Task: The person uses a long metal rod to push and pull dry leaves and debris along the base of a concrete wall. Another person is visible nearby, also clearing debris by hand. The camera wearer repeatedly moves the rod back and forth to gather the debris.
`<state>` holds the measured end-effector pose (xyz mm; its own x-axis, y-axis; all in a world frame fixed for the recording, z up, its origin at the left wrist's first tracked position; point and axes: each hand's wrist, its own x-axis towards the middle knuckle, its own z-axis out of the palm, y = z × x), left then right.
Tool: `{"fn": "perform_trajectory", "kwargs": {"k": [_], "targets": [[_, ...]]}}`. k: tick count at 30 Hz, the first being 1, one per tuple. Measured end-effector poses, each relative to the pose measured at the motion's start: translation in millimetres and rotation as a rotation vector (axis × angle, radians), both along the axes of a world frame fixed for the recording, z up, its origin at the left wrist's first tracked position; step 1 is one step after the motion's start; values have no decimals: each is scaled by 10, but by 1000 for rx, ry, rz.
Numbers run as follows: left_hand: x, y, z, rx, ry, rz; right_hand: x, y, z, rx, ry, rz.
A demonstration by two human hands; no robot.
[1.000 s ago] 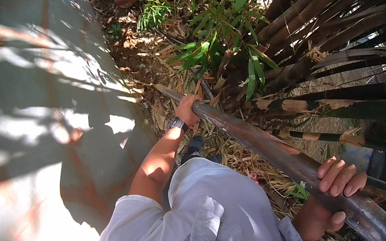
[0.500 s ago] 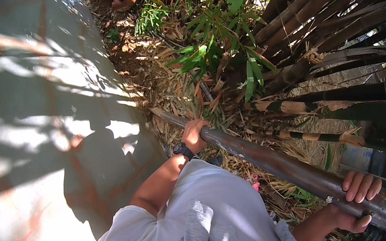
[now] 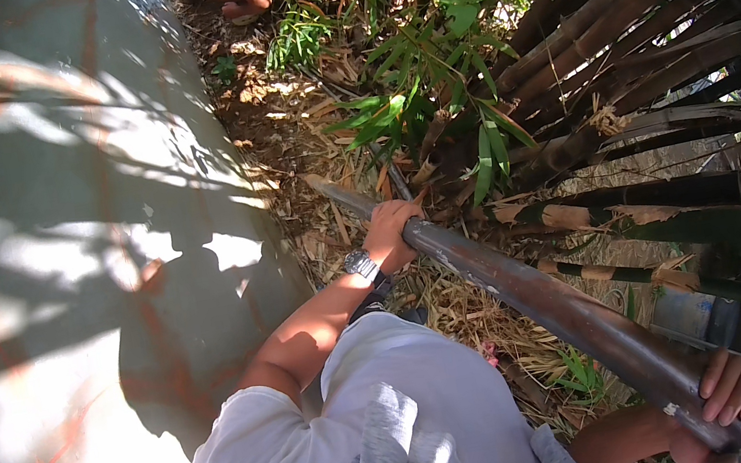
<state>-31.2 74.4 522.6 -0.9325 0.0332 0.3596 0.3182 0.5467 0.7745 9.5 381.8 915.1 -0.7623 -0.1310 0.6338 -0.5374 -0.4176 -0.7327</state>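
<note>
Left hand clenched around long dark bamboo pole, wristwatch just below on wrist. Right hand grasps same pole at lower end, fingers curled over top. Pole slants between hands above dry leaf litter. Bamboo stalks right of hands; concrete surface left.

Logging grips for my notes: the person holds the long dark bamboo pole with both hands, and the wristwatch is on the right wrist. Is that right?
Nearly. Both the left hand and the right hand do grip the long dark bamboo pole, but the wristwatch sits on the left wrist, not the right. The head view shows it just behind the left hand.
</note>
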Motion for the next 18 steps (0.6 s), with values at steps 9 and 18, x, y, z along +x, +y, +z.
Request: {"fn": "perform_trajectory", "kwargs": {"k": [9,18], "targets": [[82,-316,-849,22,-130,102,-48,67,-897,78,-18,220],[504,246,-364,-39,-201,-19,168,358,-419,-10,-166,-87]]}}
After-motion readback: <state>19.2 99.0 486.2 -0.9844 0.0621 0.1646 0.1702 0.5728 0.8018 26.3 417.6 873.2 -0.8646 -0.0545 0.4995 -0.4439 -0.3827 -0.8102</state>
